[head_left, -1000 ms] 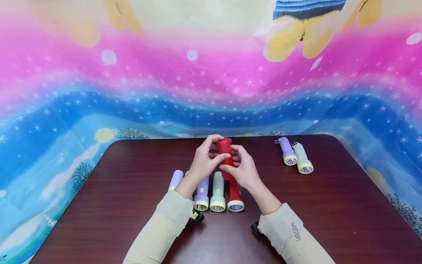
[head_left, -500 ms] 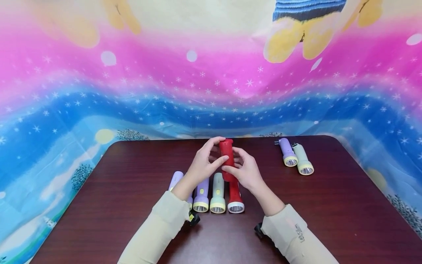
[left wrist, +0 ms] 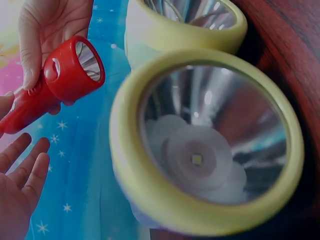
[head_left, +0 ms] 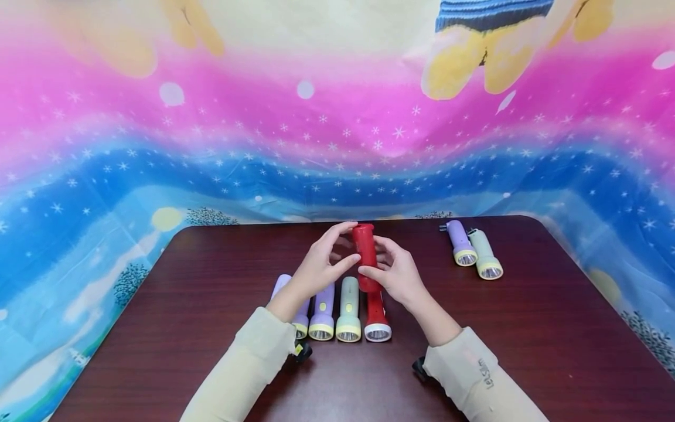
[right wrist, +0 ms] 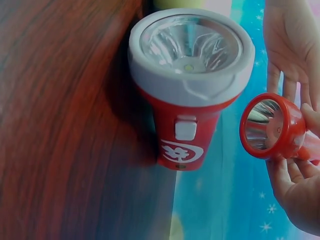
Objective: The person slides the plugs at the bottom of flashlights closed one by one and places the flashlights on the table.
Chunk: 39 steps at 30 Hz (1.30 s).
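Both hands hold a red flashlight (head_left: 366,252) above the table, its tail end pointing up and away in the head view. My left hand (head_left: 319,264) has its index finger at the tail and its thumb against the side; the other fingers are spread in the left wrist view. My right hand (head_left: 399,274) grips it nearer the lamp, with the thumb on the switch area. Below lies another red flashlight (right wrist: 185,125) with a white rim. To its left are a pale green flashlight (head_left: 348,310) and two purple flashlights (head_left: 323,313), one partly behind the left wrist.
At the back right of the dark wood table (head_left: 211,258) lie a purple flashlight (head_left: 457,237) with plug prongs out and a pale green flashlight (head_left: 484,255). A patterned cloth backdrop (head_left: 337,135) stands behind the table.
The held flashlight has shifted slightly to the right and toward me. The forearms have moved a little apart, showing more of the leftmost purple flashlight.
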Motion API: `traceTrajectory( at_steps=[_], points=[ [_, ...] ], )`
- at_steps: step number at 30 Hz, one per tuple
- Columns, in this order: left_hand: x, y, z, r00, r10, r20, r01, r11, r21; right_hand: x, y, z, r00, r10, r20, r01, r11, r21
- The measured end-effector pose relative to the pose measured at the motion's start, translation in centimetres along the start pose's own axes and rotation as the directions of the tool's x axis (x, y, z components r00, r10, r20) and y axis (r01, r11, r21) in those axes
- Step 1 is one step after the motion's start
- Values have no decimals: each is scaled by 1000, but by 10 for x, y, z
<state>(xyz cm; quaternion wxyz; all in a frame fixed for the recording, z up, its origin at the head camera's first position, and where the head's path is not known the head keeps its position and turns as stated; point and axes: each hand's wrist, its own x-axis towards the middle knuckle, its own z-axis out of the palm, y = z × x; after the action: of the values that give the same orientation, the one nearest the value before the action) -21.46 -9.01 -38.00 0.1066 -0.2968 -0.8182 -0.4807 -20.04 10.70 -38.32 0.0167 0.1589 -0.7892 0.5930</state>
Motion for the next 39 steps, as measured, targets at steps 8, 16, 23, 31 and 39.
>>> traceTrajectory(
  at_steps=[8, 16, 23, 31, 39],
  points=[
    [-5, -2, -7, 999, -27, 23, 26, 999, 35, 1, 4, -6, 999, 47, 8, -47, 999, 7],
    [-14, -4, -16, 998, -29, 55, 21, 990, 140, -1, 6, -14, 996, 83, 21, -84, 996, 27],
    [-25, -7, -24, 993, -54, 103, 26, 965, 259, -3, 9, -20, 994, 105, 25, -105, 994, 34],
    [-37, -9, -31, 980, -84, 179, 8, 921, 390, -4, 9, -25, 988, 150, 27, -151, 988, 36],
    [-45, -12, -36, 962, -105, 251, -25, 885, 465, -6, 9, -33, 985, 166, 38, -168, 984, 55]
  ],
)
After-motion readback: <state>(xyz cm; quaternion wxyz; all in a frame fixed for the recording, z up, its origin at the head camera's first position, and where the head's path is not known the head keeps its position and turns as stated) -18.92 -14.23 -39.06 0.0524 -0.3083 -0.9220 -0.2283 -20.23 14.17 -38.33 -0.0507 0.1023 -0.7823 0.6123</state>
